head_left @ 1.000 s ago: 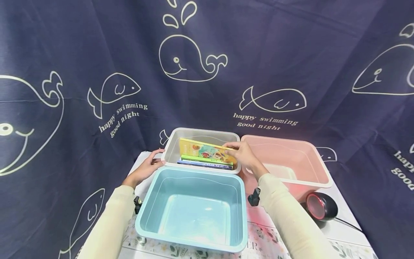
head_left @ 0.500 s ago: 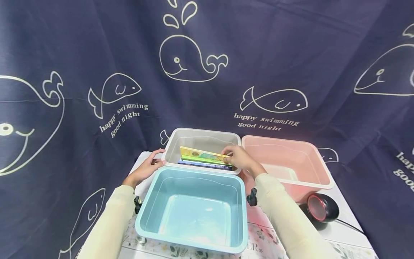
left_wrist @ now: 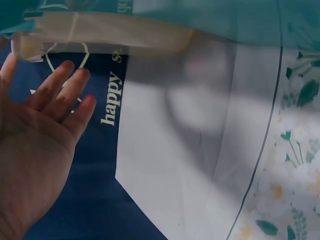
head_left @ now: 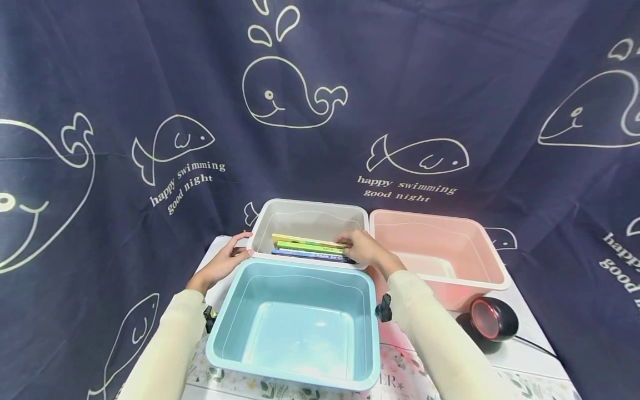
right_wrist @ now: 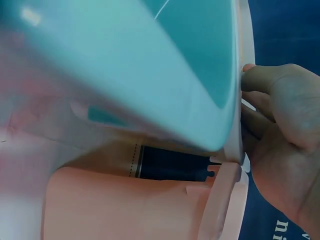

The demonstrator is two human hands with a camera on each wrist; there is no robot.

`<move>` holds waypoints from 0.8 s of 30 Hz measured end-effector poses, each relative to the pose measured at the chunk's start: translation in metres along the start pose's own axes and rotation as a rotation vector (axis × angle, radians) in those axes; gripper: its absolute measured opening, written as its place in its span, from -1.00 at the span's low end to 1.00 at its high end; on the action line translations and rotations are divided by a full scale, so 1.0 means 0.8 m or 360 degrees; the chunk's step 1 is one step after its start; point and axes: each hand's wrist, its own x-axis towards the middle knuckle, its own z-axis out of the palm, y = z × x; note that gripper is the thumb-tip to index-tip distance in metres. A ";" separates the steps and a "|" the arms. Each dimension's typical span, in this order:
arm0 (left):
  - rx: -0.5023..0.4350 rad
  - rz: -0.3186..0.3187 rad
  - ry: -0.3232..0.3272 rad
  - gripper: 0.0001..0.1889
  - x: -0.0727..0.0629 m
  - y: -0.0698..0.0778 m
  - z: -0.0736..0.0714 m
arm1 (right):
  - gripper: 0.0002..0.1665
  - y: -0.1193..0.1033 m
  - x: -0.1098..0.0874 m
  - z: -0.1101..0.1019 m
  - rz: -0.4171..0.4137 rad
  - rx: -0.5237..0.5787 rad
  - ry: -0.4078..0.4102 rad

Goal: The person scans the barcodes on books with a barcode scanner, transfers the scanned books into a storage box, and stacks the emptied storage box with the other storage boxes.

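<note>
A grey bin (head_left: 320, 209) stands at the back left with several thin books upright near its front wall: a yellow book (head_left: 300, 240), a green book (head_left: 305, 246) and a blue book (head_left: 300, 254). My right hand (head_left: 364, 247) pinches the yellow book at its right end, down inside the bin. In the right wrist view the thumb and fingers of my right hand (right_wrist: 290, 110) are curled, and the bin's rim hides what lies between them. My left hand (head_left: 222, 264) rests on the grey bin's left rim; the left wrist view shows its fingers (left_wrist: 60, 95) relaxed.
A blue bin (head_left: 300, 383) stands in front of the grey one. To its right is a pink bin (head_left: 440, 219). A black round device (head_left: 495, 318) with a red ring and a cable sits at the right. A dark whale-print curtain (head_left: 320, 155) hangs behind.
My right hand has lowered the yellow book into the grey bin, until its top is almost level with the other books. The left hand has stayed at the rim.
</note>
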 end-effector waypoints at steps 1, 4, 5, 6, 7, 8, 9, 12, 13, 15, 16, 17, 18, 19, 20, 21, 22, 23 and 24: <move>0.0002 0.0011 -0.0004 -0.29 0.000 0.000 0.002 | -0.59 0.001 -0.004 -0.003 0.0001 0.0015 0.0003; -0.0004 0.0085 -0.0023 -0.28 -0.006 0.000 0.004 | -0.53 -0.001 -0.023 -0.010 -0.0002 0.0054 0.0057; -0.0003 0.0117 -0.0027 -0.29 -0.011 -0.001 0.004 | -0.52 -0.003 -0.032 -0.011 -0.0003 0.0073 0.0092; 0.0009 0.0158 -0.0023 -0.31 -0.018 -0.002 0.002 | -0.50 -0.004 -0.041 -0.011 -0.0017 0.0098 0.0137; 0.0024 0.0191 -0.0021 -0.32 -0.027 -0.002 -0.001 | -0.49 -0.006 -0.052 -0.010 -0.0017 0.0130 0.0184; 0.0036 0.0217 -0.0013 -0.34 -0.037 -0.003 -0.004 | -0.49 -0.009 -0.063 -0.008 -0.0036 0.0156 0.0237; 0.0052 0.0236 -0.0006 -0.36 -0.050 -0.004 -0.007 | -0.50 -0.012 -0.076 -0.005 -0.0061 0.0191 0.0287; 0.0130 0.0252 0.0044 -0.40 -0.096 -0.006 -0.021 | -0.52 -0.025 -0.117 0.011 -0.0126 0.0284 0.0446; 0.0148 0.0244 0.0053 -0.40 -0.111 -0.006 -0.023 | -0.52 -0.029 -0.133 0.017 -0.0130 0.0301 0.0493; 0.0182 0.0252 0.0072 -0.41 -0.137 -0.007 -0.023 | -0.51 -0.034 -0.165 0.030 -0.0127 0.0335 0.0575; 0.0190 0.0256 0.0084 -0.42 -0.148 -0.009 -0.020 | -0.49 -0.035 -0.181 0.037 -0.0103 0.0356 0.0609; 0.0186 0.0256 0.0090 -0.43 -0.159 -0.010 -0.017 | -0.48 -0.036 -0.195 0.044 -0.0073 0.0370 0.0633; 0.0162 0.0259 0.0098 -0.44 -0.169 -0.012 -0.014 | -0.46 -0.037 -0.208 0.050 -0.0040 0.0393 0.0649; 0.0137 0.0274 0.0100 -0.46 -0.178 -0.014 -0.010 | -0.45 -0.037 -0.219 0.057 -0.0007 0.0417 0.0664; 0.0097 0.0285 0.0092 -0.47 -0.186 -0.016 -0.006 | -0.44 -0.037 -0.229 0.064 0.0036 0.0442 0.0676; 0.0054 0.0298 0.0082 -0.49 -0.193 -0.018 -0.002 | -0.43 -0.037 -0.237 0.069 0.0096 0.0476 0.0683; 0.0004 0.0303 0.0072 -0.49 -0.198 -0.020 0.003 | -0.42 -0.037 -0.244 0.075 0.0153 0.0504 0.0689; -0.0036 0.0305 0.0060 -0.50 -0.203 -0.021 0.006 | -0.41 -0.037 -0.249 0.080 0.0203 0.0537 0.0688; -0.0076 0.0309 0.0050 -0.50 -0.207 -0.023 0.010 | -0.41 -0.038 -0.253 0.085 0.0254 0.0584 0.0684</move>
